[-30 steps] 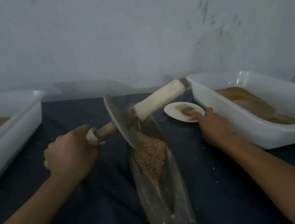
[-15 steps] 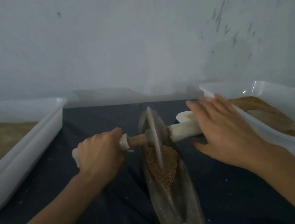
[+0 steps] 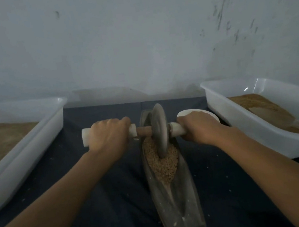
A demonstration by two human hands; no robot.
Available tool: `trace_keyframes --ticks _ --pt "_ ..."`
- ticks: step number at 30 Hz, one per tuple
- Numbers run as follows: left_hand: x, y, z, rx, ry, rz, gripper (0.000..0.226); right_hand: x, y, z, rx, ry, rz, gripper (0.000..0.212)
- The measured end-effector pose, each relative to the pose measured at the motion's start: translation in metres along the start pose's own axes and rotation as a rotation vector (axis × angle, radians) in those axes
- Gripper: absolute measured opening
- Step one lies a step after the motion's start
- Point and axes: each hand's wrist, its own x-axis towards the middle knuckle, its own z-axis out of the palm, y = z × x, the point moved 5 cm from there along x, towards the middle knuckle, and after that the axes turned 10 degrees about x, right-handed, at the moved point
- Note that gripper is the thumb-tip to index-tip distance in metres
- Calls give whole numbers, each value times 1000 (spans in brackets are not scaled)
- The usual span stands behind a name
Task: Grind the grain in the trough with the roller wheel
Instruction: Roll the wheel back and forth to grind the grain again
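A dark boat-shaped trough (image 3: 177, 211) lies lengthwise on the dark cloth in front of me. Tan grain (image 3: 163, 163) fills its far half. The grey roller wheel (image 3: 160, 131) stands upright in the trough with its lower edge sunk into the grain. A wooden axle with white wrapped handles runs through the wheel from left to right. My left hand (image 3: 108, 137) grips the left handle. My right hand (image 3: 201, 126) grips the right handle, covering most of it.
A white tub (image 3: 34, 131) with brown meal stands at the left, and a second white tub (image 3: 239, 113) with brown meal at the right. A small white dish (image 3: 188, 112) peeks out behind my right hand. A pale wall closes off the back.
The wheel went from tilted and lifted to upright in the grain. My right hand left the small dish, came over and closed round the right handle.
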Motion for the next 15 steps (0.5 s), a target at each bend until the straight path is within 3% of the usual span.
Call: trace_keyframes --ticks 7,15 --pt "-28 -2 -7 -2 -124 63 30 -31 -18 -4 -40 13 -74 18" --pt "-46 0 -19 82 -79 104 38 -68 -32 -18 -38 -49 -81 26"
